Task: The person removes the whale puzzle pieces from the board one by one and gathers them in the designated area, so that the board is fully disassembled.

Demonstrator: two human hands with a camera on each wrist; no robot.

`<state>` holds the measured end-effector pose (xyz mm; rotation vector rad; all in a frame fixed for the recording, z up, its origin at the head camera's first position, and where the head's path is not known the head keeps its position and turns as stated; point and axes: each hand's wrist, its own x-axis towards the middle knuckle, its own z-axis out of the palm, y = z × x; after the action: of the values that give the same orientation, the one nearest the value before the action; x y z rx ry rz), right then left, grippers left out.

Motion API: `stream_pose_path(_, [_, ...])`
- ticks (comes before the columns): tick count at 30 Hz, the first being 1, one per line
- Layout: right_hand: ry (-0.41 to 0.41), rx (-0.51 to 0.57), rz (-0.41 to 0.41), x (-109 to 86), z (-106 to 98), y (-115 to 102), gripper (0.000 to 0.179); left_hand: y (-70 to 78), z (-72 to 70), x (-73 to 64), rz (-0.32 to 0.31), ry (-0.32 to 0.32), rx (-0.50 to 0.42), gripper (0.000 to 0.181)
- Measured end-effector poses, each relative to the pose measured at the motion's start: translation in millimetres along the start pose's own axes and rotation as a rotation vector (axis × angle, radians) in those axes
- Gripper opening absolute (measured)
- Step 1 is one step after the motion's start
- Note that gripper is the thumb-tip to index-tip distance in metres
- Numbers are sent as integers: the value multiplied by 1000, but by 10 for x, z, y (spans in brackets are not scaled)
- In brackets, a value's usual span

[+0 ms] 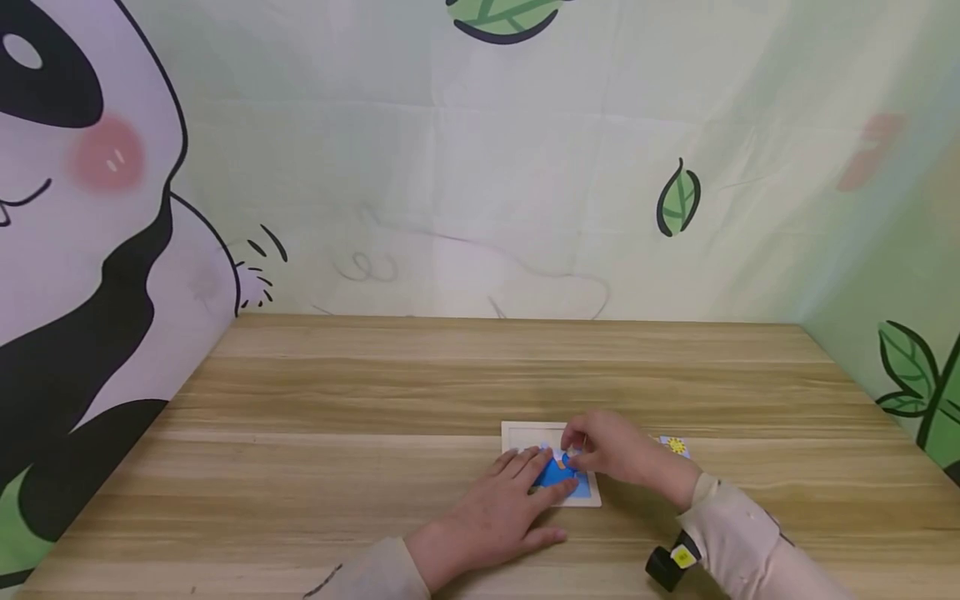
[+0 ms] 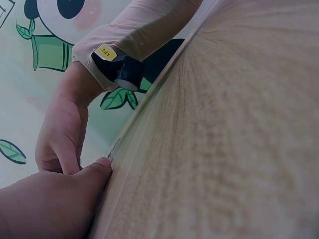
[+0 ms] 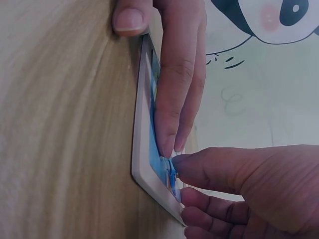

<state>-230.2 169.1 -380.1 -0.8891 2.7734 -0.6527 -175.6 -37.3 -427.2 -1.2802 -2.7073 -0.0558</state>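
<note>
A small framed jigsaw puzzle [image 1: 513,428] with a pale border lies on the table, its picture partly blue. My left hand [image 1: 498,504] rests palm down across its near left part, fingers spread over the blue picture. At the picture's right side, my right hand [image 1: 622,450] pinches a small blue puzzle piece [image 3: 173,172] between thumb and fingertips, low over the board. Fingers hide most of that piece and much of the picture. The left wrist view shows the right hand bent down beyond the left thumb [image 2: 97,172].
A loose puzzle piece with a yellow sun [image 1: 676,446] lies right of the frame, partly behind the right wrist. The wooden table [image 1: 300,467] meets a printed wall [image 1: 420,183] at the back. A black wrist camera [image 1: 664,568] hangs beneath the right sleeve.
</note>
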Motion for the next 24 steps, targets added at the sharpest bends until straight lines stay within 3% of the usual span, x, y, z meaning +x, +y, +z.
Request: stream_pose_path(24, [-19, 50, 5, -8, -14, -21, 13, 6, -9, 3, -9, -11, -24, 56])
